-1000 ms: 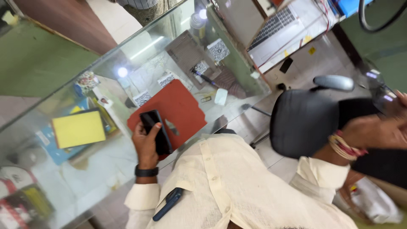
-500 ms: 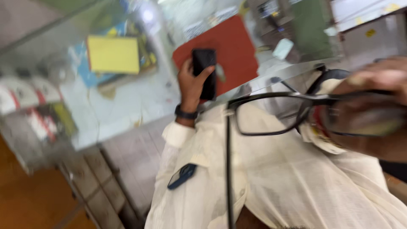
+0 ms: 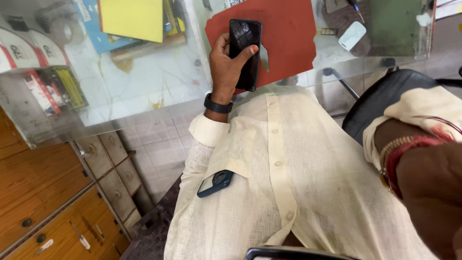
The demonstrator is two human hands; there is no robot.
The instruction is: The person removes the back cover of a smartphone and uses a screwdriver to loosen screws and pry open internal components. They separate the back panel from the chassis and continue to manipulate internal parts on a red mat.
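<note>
My left hand (image 3: 226, 60) is raised over the glass counter (image 3: 159, 82) and grips a black phone (image 3: 245, 53) with a quilted back, held upright above a red mat (image 3: 288, 33). A black band sits on that wrist. My right hand (image 3: 430, 192) fills the lower right corner very close to the camera. Its wrist carries beads and red thread, and its fingers are out of sight. A dark blue phone (image 3: 215, 183) pokes out of the pocket of my cream shirt (image 3: 298, 183). A dark rim of glasses (image 3: 288, 252) shows at the bottom edge.
Under the glass lie a yellow pad (image 3: 131, 19), boxes (image 3: 53, 89) and a blue sheet. A pale rounded case (image 3: 352, 35) and a screwdriver (image 3: 355, 6) rest further along the counter. A black chair (image 3: 385, 94) stands on the right, wooden drawers (image 3: 43, 192) on the left.
The view has swung and steadied. The glasses held in front of the camera have dropped to the bottom edge, my right hand has moved lower right, and my left hand still holds the black phone.
</note>
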